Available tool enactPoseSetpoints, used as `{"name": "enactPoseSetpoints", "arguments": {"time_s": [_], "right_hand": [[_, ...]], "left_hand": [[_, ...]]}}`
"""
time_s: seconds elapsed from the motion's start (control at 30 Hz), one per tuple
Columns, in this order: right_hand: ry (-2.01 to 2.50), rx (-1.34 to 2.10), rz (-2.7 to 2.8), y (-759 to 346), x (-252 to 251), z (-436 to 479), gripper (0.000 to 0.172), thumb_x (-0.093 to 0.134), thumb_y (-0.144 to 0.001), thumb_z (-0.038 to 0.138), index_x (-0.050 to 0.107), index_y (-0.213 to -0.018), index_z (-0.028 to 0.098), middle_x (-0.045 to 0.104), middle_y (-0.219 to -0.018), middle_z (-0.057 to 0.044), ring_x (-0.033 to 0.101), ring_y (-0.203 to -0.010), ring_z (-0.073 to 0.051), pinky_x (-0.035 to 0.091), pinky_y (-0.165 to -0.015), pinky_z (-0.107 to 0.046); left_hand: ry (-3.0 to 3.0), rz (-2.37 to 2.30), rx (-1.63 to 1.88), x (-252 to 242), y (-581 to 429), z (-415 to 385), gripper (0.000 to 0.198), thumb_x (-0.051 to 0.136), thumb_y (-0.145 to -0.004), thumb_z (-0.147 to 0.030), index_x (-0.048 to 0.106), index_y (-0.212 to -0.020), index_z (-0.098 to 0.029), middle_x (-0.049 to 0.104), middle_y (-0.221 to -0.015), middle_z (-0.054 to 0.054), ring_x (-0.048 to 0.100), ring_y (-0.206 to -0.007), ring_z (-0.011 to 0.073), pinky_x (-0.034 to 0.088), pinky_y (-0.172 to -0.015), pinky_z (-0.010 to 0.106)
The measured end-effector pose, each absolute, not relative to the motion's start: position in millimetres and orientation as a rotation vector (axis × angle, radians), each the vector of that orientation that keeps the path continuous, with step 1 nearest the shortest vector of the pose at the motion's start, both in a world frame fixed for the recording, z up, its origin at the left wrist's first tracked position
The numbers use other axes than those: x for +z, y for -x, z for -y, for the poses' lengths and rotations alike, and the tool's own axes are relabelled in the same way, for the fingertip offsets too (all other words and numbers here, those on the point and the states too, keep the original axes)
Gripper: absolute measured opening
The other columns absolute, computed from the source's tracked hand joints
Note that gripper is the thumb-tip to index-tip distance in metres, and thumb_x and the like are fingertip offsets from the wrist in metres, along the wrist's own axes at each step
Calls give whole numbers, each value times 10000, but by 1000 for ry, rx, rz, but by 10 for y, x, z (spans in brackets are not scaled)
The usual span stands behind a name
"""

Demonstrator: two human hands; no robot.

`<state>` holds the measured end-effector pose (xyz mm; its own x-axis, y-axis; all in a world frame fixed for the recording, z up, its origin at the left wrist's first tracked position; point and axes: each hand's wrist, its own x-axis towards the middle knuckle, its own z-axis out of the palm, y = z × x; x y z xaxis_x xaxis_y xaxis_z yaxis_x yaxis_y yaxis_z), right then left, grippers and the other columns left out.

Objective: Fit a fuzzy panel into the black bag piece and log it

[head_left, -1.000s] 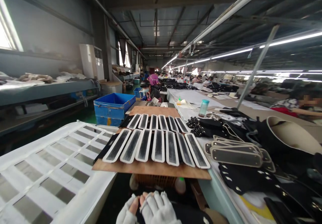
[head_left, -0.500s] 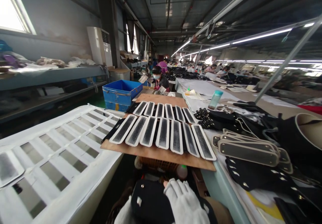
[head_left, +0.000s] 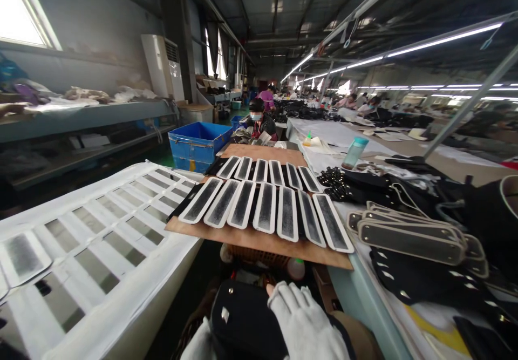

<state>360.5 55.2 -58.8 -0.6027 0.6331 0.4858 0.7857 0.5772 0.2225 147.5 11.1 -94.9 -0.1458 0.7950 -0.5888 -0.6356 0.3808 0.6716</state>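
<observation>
A black panel (head_left: 246, 317) with rounded corners lies low in front of me. A round metal stud sits near its far-left corner, with a pale diamond-shaped piece below it. My right hand (head_left: 305, 319), in a white glove, lies across the panel's right part. Its fingers bend over the far edge, tips hidden, and a bare fingertip shows at the left of the glove. At the panel's near-left edge is my left hand (head_left: 199, 342), also gloved; its fingers are hidden. Ahead, a brown board (head_left: 259, 244) carries two rows of white-bordered dark strips (head_left: 265, 209).
A white slotted rack (head_left: 133, 257) stands left, with a blue bin (head_left: 198, 147) beyond it. On the right table are stacked pale-edged panels (head_left: 413, 238), black pieces (head_left: 421, 279) and a teal-capped bottle (head_left: 355, 152). A masked co-worker (head_left: 261, 122) sits past the board.
The view has shifted slightly, raising the board and moving the right-hand table rightward in the picture. Both hands remain at the black panel with little change in pose.
</observation>
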Motion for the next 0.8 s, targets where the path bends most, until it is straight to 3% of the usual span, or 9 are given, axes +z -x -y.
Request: {"name": "enactPoseSetpoints", "arguments": {"time_s": [0.13,0.33,0.43,0.5,0.6,0.7,0.77,0.8], "right_hand": [[1184,-531,2535,-3702,-451,-522,265,606,-828,226,644,-1090,208,751,-1009,-55,717,-849,-262,573,-762,-411],[1284,-165,2564,-3784,-229,-364,912,682,-695,509,390,-1471,130,636,-1284,-157,611,-1142,-355,497,-1002,-487],[1333,-47,2536,-3767,-202,-322,1070,749,-606,560,341,-1496,125,584,-1340,-181,556,-1212,-398,446,-1052,-520],[1331,0,2535,-3763,-212,-321,1028,746,-629,526,346,-1492,137,582,-1333,-190,544,-1231,-414,426,-1063,-536],[1355,90,2484,-3795,-221,-341,885,702,-695,485,395,-1457,157,609,-1276,-178,568,-1214,-398,419,-1070,-530],[1418,264,2377,-3852,-249,-392,868,711,-659,503,456,-1426,186,628,-1227,-145,597,-1171,-379,472,-1026,-481],[1498,374,2260,-3861,-315,-469,798,692,-662,515,519,-1385,226,652,-1183,-117,629,-1115,-366,526,-955,-460],[1556,422,2198,-3847,-362,-526,686,652,-703,510,571,-1332,248,672,-1136,-103,652,-1069,-353,546,-921,-457]], "left_hand": [[67,-1022,1288,-949,-1396,-247,370,635,-928,-398,595,-1247,-216,618,-1259,98,620,-1083,256,580,-858,455],[-133,-986,1132,-996,-1173,-394,309,625,-934,-394,640,-1162,-187,663,-1175,92,651,-988,214,574,-848,400],[-210,-943,1077,-1022,-1070,-348,355,792,-764,-322,703,-1077,-179,715,-1047,87,675,-911,228,572,-783,340],[-295,-856,1053,-1043,-1031,-296,430,829,-674,-242,717,-1084,-179,723,-990,77,681,-850,220,564,-733,307],[-443,-711,1056,-1064,-1045,-239,454,790,-718,-230,696,-1161,-190,712,-1002,72,633,-720,130,527,-628,229],[-488,-720,1100,-1049,-1123,-221,524,818,-721,-284,668,-1217,-211,712,-1017,70,538,-599,69,447,-509,165],[-516,-786,1128,-1040,-1177,-222,601,846,-683,-368,663,-1231,-204,720,-1015,90,552,-597,93,435,-489,182],[-537,-857,1143,-1047,-1201,-223,629,856,-652,-416,678,-1210,-189,727,-1007,109,591,-626,131,454,-502,211]]}}
